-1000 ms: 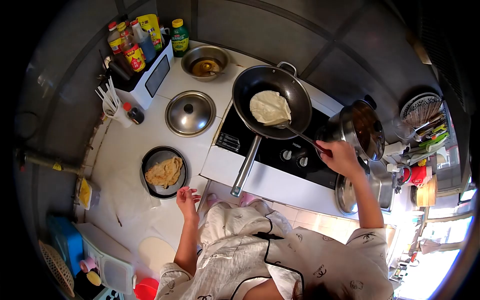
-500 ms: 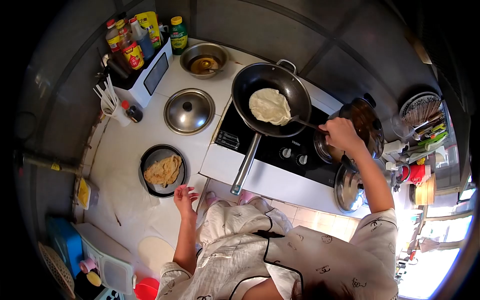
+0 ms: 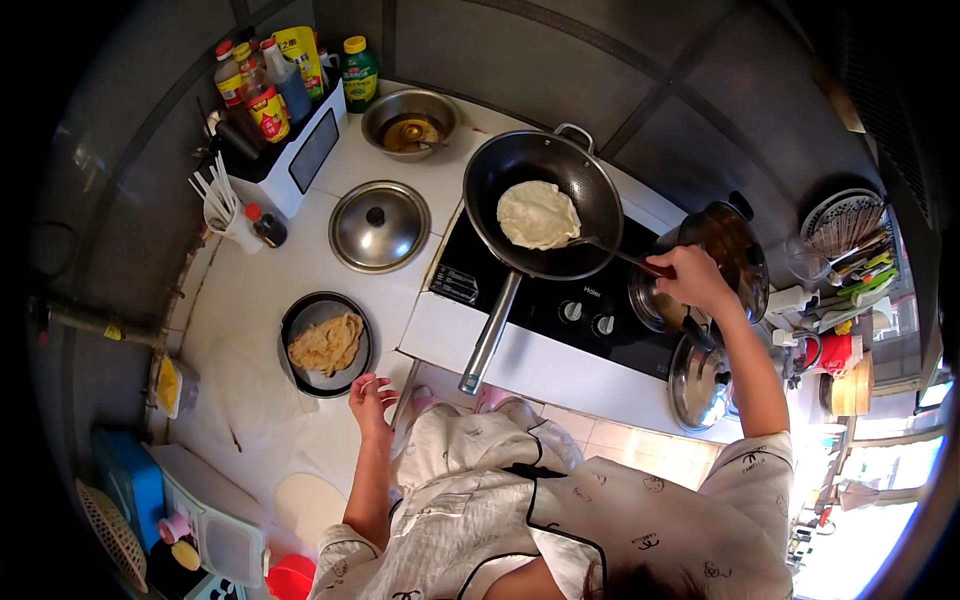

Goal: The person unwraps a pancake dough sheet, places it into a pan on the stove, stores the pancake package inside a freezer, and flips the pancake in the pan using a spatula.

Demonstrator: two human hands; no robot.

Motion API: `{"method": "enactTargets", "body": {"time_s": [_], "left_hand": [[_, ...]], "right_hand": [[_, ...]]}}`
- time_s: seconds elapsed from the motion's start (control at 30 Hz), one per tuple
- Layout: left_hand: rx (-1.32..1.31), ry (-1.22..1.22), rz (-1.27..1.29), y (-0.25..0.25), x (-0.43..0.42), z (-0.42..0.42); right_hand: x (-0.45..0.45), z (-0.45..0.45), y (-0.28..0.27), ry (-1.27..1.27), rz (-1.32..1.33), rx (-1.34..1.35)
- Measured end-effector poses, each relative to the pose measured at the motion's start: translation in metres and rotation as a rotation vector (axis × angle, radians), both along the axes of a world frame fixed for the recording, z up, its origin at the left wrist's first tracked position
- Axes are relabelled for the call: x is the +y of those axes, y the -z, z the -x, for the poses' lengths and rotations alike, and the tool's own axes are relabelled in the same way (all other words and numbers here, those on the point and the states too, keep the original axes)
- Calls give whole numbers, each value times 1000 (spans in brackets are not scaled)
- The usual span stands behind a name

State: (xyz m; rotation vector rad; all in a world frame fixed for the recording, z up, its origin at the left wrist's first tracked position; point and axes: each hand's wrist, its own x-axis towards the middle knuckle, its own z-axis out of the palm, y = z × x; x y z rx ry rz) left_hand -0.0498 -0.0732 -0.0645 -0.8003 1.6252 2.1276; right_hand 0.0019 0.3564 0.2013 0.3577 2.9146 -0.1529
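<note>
In the black wok (image 3: 590, 180), a pale flatbread (image 3: 538, 215) lies with a slightly wrinkled edge. My right hand (image 3: 697, 280) is closed around the dark handle of a spatula (image 3: 625, 256); its blade meets the flatbread's lower right edge, and how far it reaches underneath is hidden. My left hand (image 3: 372, 402) hangs over the counter's edge with loosely bent fingers apart and nothing in them. Just beyond it stands a round dark pan (image 3: 289, 352) with a browned, folded flatbread (image 3: 327, 345) in it.
The wok's long handle (image 3: 492, 335) juts toward me over the stove front. Left of the wok are a steel lid (image 3: 378, 243) and a metal bowl of oil (image 3: 411, 101). A lidded pot (image 3: 722, 240) stands at the right. A pale dough round (image 3: 308, 508) lies lower left.
My right hand has shifted slightly right and down with the spatula, whose blade has drawn back a little. The flatbread sits slightly further left and looks rounder. My left hand has barely moved.
</note>
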Motion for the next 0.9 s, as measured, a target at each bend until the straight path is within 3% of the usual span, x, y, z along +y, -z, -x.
{"method": "enactTargets", "body": {"time_s": [0.1, 0.13, 0.23, 0.37, 0.47, 0.57, 0.77, 0.9], "left_hand": [[-8, 7, -1, -2, 0, 2], [-9, 9, -9, -2, 1, 3], [-16, 18, -22, -3, 5, 4], [1, 48, -43, 1, 5, 3], [3, 43, -48, -4, 6, 5], [12, 22, -45, -4, 2, 8], [-5, 2, -56, 5, -9, 5], [-21, -6, -56, -1, -10, 3]], "right_hand": [[8, -4, -5, 240, 374, -23], [11, -5, -2, 438, 564, -75], [8, -4, 5, 742, 758, -84], [3, 4, 16, 794, 678, -43], [24, 14, 30, 922, 975, -33], [21, 24, 33, 1062, 1044, 63], [47, 29, 70, 1058, 1295, 208], [45, 22, 58, 855, 980, 96]]}}
